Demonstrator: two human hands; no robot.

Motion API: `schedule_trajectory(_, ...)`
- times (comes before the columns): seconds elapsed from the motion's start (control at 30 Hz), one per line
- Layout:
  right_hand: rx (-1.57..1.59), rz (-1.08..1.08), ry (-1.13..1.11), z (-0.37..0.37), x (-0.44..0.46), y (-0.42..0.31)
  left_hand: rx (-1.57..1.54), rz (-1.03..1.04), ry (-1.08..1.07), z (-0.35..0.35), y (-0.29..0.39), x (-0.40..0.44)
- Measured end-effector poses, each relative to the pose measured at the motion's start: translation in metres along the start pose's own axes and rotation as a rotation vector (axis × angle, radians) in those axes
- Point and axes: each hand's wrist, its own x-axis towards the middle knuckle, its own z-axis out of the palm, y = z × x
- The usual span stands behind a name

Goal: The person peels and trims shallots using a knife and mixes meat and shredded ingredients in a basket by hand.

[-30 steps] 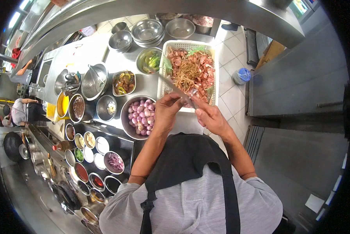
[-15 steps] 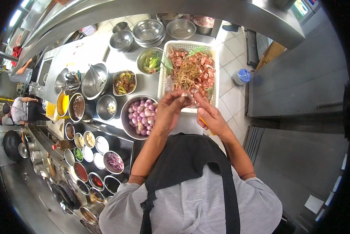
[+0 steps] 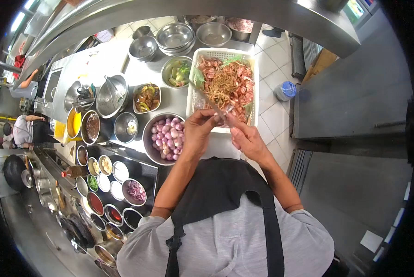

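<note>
My left hand is closed in a pinch over the near edge of a white plastic basket. Something small and pale sits at its fingertips, too blurred to name. Beside it, my right hand grips a knife, whose blade points up and left across the basket. Reddish papery skins fill the basket, with stringy brown trimmings heaped in the middle. Left of my left wrist stands a metal bowl of peeled purple shallots. A smaller metal bowl holds a few pale pieces.
A bowl of green vegetables and a dish of dark cooked food stand left of the basket. Stacked metal bowls are behind. Several sauce and ingredient pots line the left. A steel shelf crosses overhead. Another person is far left.
My right hand has turned, and the knife blade now shows clearly, pointing up and left; its orange handle has gone from sight. My left hand stays almost in place.
</note>
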Motion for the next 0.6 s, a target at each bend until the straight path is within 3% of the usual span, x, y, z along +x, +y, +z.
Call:
schedule_trajectory(0.03, 0.0, 0.0, 0.001, 0.0, 0.0, -0.002, 0.029, -0.027, 0.022, 0.004, 0.003, -0.001)
schedule_trajectory(0.1, 0.212, 0.204, 0.036, 0.001, 0.0, -0.01, 0.059, -0.053, 0.045, 0.006, 0.006, -0.002)
schedule_trajectory(0.2, 0.295, 0.272, 0.085, 0.0, -0.001, -0.012, 0.028, -0.073, -0.007, 0.003, 0.008, 0.0)
schedule_trajectory(0.27, 0.27, 0.266, 0.123, -0.002, -0.001, -0.011, -0.157, -0.117, -0.019, 0.0, 0.004, 0.003)
schedule_trajectory(0.6, 0.183, 0.232, 0.207, 0.0, 0.001, 0.014, -0.206, -0.127, -0.019, -0.004, 0.0, 0.005)
